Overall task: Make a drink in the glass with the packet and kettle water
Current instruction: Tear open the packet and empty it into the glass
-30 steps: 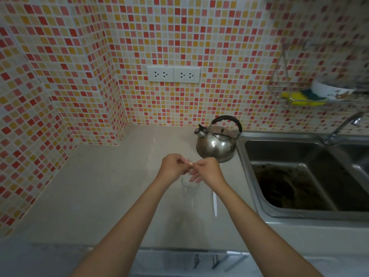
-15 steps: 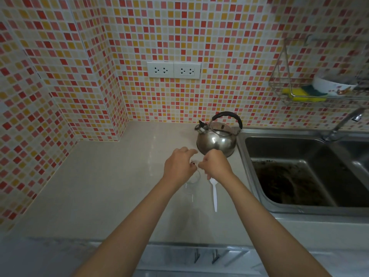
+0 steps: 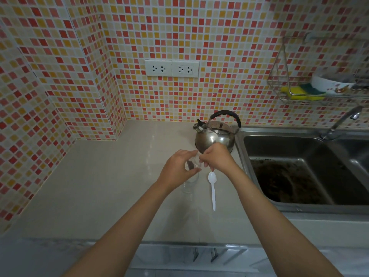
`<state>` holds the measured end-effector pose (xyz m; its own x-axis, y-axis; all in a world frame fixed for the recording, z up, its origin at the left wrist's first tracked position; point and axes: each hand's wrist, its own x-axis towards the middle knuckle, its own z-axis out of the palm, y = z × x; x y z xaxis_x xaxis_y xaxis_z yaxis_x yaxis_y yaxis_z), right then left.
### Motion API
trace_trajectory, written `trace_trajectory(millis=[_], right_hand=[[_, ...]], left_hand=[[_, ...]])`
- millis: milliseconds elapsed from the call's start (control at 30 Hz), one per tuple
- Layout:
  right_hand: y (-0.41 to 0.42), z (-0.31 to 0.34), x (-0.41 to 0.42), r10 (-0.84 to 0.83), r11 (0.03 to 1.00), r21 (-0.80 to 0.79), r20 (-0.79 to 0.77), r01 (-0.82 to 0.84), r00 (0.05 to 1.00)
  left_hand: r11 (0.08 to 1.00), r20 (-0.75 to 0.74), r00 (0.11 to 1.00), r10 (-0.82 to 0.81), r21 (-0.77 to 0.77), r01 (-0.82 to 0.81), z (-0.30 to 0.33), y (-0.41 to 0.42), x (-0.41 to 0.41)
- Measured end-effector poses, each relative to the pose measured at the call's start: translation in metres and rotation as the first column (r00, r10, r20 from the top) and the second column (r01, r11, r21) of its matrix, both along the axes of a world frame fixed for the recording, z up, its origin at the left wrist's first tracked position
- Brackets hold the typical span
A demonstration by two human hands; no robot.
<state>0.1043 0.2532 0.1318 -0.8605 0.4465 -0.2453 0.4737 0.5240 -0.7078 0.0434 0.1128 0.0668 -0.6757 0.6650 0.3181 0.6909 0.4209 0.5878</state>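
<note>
1. The left hand (image 3: 177, 168) and right hand (image 3: 216, 159) meet above a clear glass (image 3: 189, 181) standing on the counter (image 3: 95, 186).
2. The left hand curves round the glass's rim, thumb below and fingers above; it seems to steady the rim, though the grip itself is hard to make out through the clear wall.
3. The right hand is closed in a pinch just over the rim, its fingertips (image 3: 201, 160) nipping something small and pale, probably the packet (image 3: 200, 158); it is too hidden to read.
4. A dark patch shows inside the glass near its top, beneath the left fingers. Whether it is powder or a shadow cannot be told.
5. A white plastic spoon (image 3: 212, 189) lies flat on the counter just right of the glass, bowl toward the hands, handle toward the counter's front edge.
6. A steel kettle (image 3: 214, 135) with a black handle stands upright behind the hands, close to the sink (image 3: 303, 170), spout pointing left.
7. The sink basin is stained dark at the bottom; a tap (image 3: 339, 122) rises at its far right.
8. Two white sockets (image 3: 171, 68) sit on the tiled wall (image 3: 179, 27) above the kettle.
9. A wire rack (image 3: 283, 84) on the wall at right holds a yellow sponge (image 3: 295, 92) and a white bowl (image 3: 327, 83).
</note>
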Motion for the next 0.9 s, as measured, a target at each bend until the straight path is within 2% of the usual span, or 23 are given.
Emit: trace_trajectory(millis=[333,467,667,733,900], right_hand=[[0.010,0.003,0.000,0.023,0.997,-0.068,0.016,-0.022,1.000],[0.013,-0.001,-0.003,-0.017,0.996,-0.083,0.031,0.020,0.999],[0.029,-0.027,0.004,-0.130,0.971,-0.208,-0.031,0.121,0.991],[0.037,-0.048,0.008,-0.171,0.972,-0.161,0.027,0.173,0.985],[0.039,-0.114,0.027,-0.239,0.971,0.073,0.296,0.227,0.925]], left_hand=[[0.997,0.106,0.994,-0.027,0.075,0.019,0.002,0.003,-0.005],[0.997,0.101,0.994,-0.028,0.075,0.021,0.002,0.004,-0.005],[0.993,0.155,0.988,0.006,0.111,-0.023,0.001,-0.005,-0.013],[0.991,0.172,0.985,0.020,0.124,-0.042,-0.001,-0.009,-0.016],[0.982,0.208,0.977,0.055,0.165,-0.091,-0.007,-0.022,-0.020]])
